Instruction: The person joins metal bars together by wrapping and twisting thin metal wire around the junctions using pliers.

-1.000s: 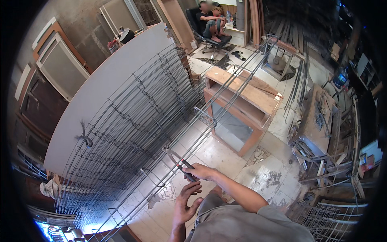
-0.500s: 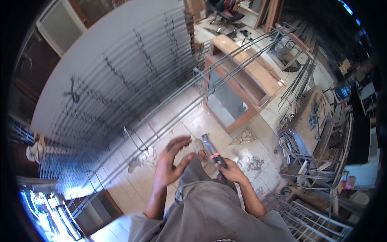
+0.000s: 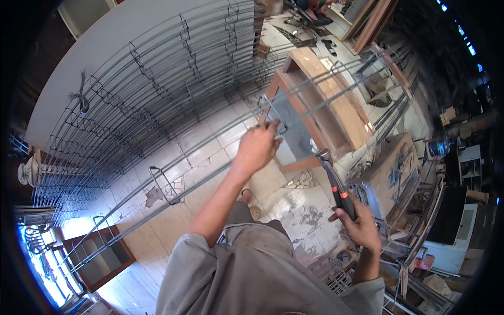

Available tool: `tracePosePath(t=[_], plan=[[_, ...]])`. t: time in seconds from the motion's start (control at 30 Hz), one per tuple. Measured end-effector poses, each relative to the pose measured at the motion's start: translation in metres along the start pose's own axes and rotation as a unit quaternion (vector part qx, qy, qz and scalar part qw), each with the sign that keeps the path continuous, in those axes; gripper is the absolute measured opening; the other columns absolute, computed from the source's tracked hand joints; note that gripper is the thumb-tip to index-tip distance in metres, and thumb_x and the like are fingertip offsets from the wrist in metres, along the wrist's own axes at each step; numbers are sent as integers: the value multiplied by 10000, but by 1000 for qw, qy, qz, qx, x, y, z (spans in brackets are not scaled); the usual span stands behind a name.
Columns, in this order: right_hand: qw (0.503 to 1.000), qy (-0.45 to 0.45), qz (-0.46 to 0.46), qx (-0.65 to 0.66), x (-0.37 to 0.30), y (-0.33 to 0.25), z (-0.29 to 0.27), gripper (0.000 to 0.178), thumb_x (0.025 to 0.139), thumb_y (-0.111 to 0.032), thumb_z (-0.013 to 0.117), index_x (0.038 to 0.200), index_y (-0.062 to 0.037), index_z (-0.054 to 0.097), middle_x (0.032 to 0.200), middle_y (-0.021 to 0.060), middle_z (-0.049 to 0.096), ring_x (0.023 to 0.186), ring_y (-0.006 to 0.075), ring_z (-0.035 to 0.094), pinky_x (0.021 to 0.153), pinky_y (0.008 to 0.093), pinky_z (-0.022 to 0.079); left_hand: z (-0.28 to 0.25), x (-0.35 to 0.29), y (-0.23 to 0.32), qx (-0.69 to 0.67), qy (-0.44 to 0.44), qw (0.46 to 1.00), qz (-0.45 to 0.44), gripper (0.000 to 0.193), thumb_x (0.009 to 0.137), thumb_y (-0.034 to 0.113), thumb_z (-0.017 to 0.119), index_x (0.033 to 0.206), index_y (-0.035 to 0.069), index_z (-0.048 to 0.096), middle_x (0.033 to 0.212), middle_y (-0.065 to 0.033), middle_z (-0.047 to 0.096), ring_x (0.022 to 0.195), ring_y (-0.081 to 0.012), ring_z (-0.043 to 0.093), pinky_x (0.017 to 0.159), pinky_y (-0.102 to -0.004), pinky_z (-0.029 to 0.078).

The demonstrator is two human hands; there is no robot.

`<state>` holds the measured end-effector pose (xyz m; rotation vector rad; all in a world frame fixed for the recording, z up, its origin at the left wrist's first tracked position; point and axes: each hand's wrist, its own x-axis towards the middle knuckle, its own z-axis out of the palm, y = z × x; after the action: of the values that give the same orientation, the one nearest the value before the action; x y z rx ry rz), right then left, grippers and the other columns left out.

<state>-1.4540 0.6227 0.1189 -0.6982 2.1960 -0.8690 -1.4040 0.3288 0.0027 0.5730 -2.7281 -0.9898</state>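
Note:
A long cage of thin steel rods (image 3: 205,181) with bent wire stirrups runs diagonally before me, from lower left to upper right. My left hand (image 3: 256,149) reaches over its near rod beside a stirrup (image 3: 285,126). The left fingers are bent, with the thumb apart from them; whether they touch the steel is unclear. To the right of the cage, my right hand (image 3: 362,226) grips end-cutting pincers (image 3: 336,181) by their black handles with orange bands. The metal jaws point up and away, apart from the rods.
Several similar cages (image 3: 157,100) are stacked at the left against a large pale board (image 3: 142,26), with a wire bundle (image 3: 81,100) hanging there. A wooden cabinet (image 3: 336,100) lies beyond the cage. A cluttered workbench (image 3: 386,165) stands right; a person (image 3: 315,6) sits far back.
My left hand has moved forward and right, out to the rods. My right hand has swung right and lifted the pincers away from my body. The view has shifted.

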Motion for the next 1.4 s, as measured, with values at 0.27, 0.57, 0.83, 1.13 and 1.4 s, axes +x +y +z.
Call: tracePosePath(t=[0.27,0.57,0.83,1.13,1.4], plan=[[917,-80,-95,-378,104,-75,-71,522,807,-79,611,1322,-118,533,1075,197,665,1105,444,530,1045,504,377,0,5,4,-86,-37,995,-27,508,902,233,622,1317,-7,455,985,-261,654,927,-443,631,798,-494,513],[809,-178,-80,-555,162,-128,-78,346,774,-148,637,1119,-123,647,978,184,678,1192,423,507,1081,566,322,5,0,-4,-112,-62,991,29,565,899,274,638,1346,-1,430,1216,-237,574,1097,-399,585,915,-462,490],[752,-239,-38,-613,181,-158,-68,360,841,-188,606,1200,-165,610,973,194,682,1198,458,521,1046,643,333,2,4,-7,-107,-91,990,21,706,898,295,644,1439,-5,305,1158,-257,589,1061,-412,588,882,-469,503],[756,-311,-12,-576,202,-175,-71,441,836,-186,593,1277,-211,591,1009,196,681,1138,446,570,1036,617,361,3,8,-10,-116,-66,990,34,758,909,306,633,1467,-30,245,1109,-295,601,1024,-435,595,869,-494,491],[694,-277,-57,-663,194,-170,-63,353,889,-280,593,1229,-189,627,959,179,697,1172,403,556,1047,607,348,6,5,-9,-120,-74,989,45,759,913,369,623,1452,-37,275,1129,-298,598,1047,-441,594,904,-480,490]])
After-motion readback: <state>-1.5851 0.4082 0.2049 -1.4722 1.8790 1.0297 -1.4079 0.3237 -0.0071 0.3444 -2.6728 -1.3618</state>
